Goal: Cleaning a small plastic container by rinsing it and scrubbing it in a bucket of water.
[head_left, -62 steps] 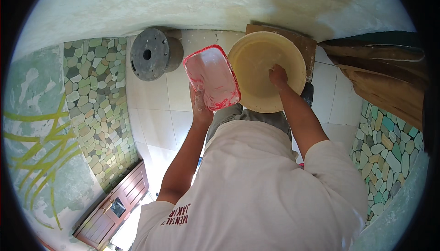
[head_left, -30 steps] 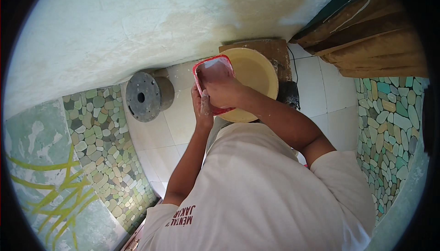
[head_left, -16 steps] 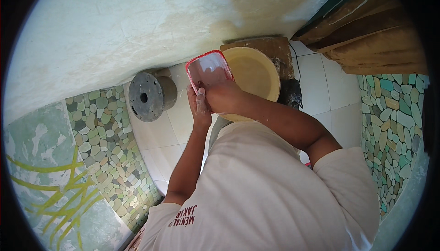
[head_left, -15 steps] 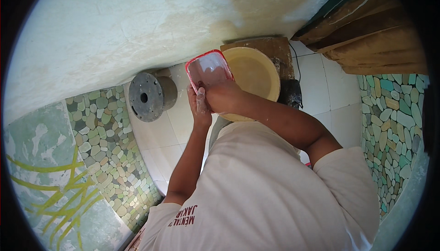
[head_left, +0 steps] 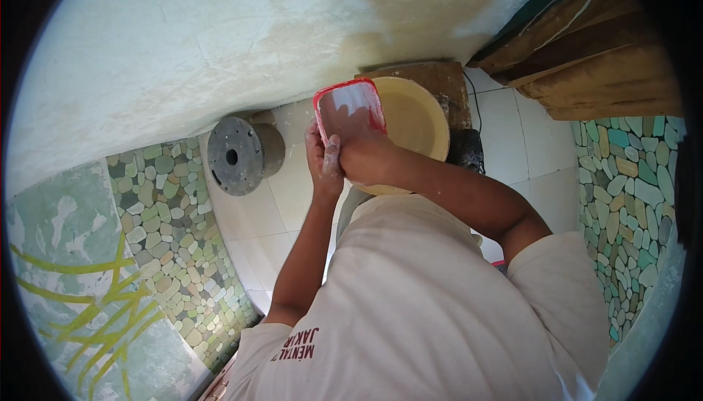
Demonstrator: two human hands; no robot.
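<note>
Up against the left side of a round yellow basin (head_left: 419,119) is a red-rimmed plastic tub (head_left: 345,84), tilted so that I see into it. Whitish smears coat its inside and rim. My left hand (head_left: 324,158) grips the tub at its near left corner, its thumb over the rim and pale with powder or paste. My right hand (head_left: 370,158) reaches over the tub's near end from the right. Its fingers are curled down and hidden, so whether they hold anything does not show.
A grey cylinder (head_left: 233,156) with a round hole stands on the white floor tiles at left. Behind the basin are a wooden board (head_left: 432,75) and the pale wall (head_left: 256,42). A dark object (head_left: 466,148) with a cord lies right of it. A brown curtain (head_left: 600,82) hangs far right.
The tub and both hands have shifted slightly to the right, so the tub overlaps more of the basin. The left hand still grips it.
</note>
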